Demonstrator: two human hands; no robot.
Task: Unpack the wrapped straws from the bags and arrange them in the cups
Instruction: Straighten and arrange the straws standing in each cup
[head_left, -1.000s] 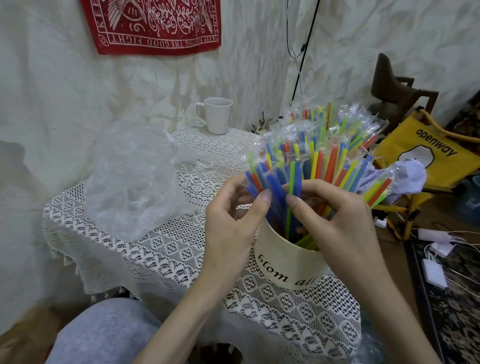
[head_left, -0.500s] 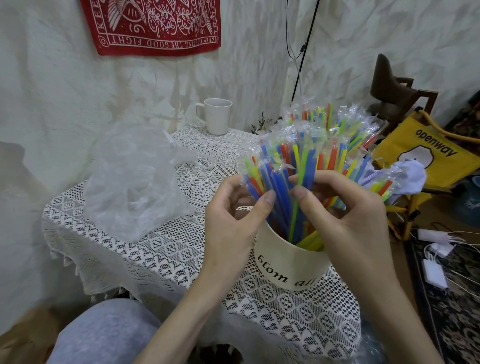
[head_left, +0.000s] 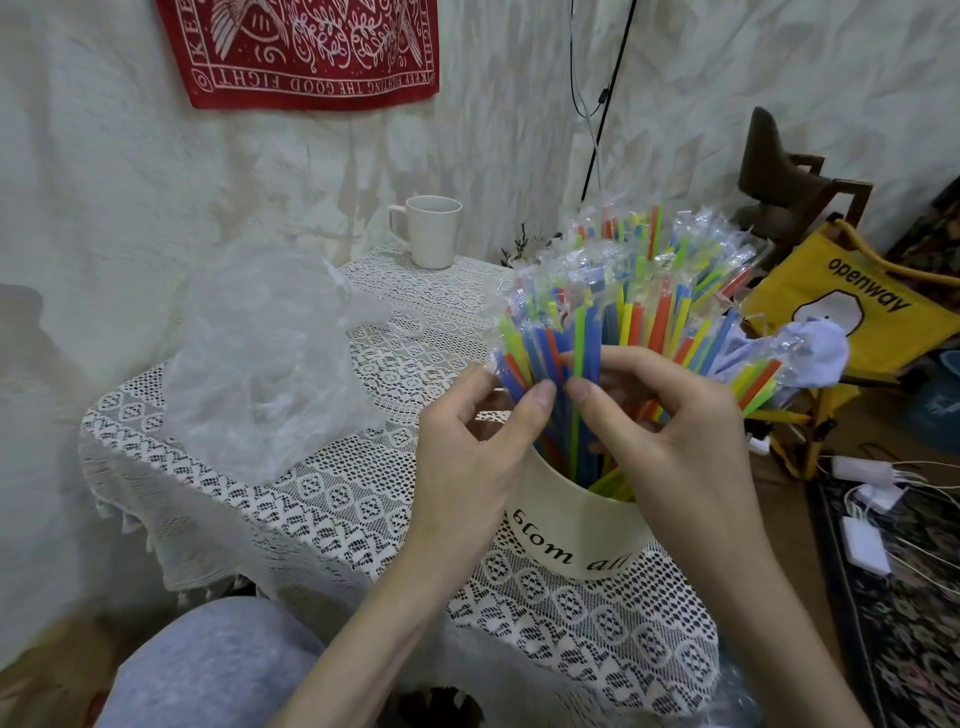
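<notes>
A cream cup (head_left: 571, 540) with black lettering stands near the table's front edge. It is packed with a fanned bunch of wrapped straws (head_left: 639, 301) in blue, green, yellow and orange. My left hand (head_left: 478, 447) curls its fingers round the left side of the bunch just above the rim. From the right, my right hand (head_left: 670, 436) pinches straws at the front of the bunch, its thumb tip close to the left thumb. A second, plain white cup (head_left: 434, 234) stands at the table's far edge, with no straws showing in it.
A crumpled clear plastic bag (head_left: 265, 358) lies on the lace tablecloth (head_left: 363, 493) at the left. To the right of the table are a yellow bag (head_left: 857, 306), a wooden chair (head_left: 789, 176) and chargers with cables (head_left: 867, 519) on a rug. My grey-clad knee (head_left: 208, 670) is below.
Both hands have stayed at the bunch above the cup. The right hand's fingers shifted among the front straws and the thumbs came closer together. The straw fan has shifted slightly.
</notes>
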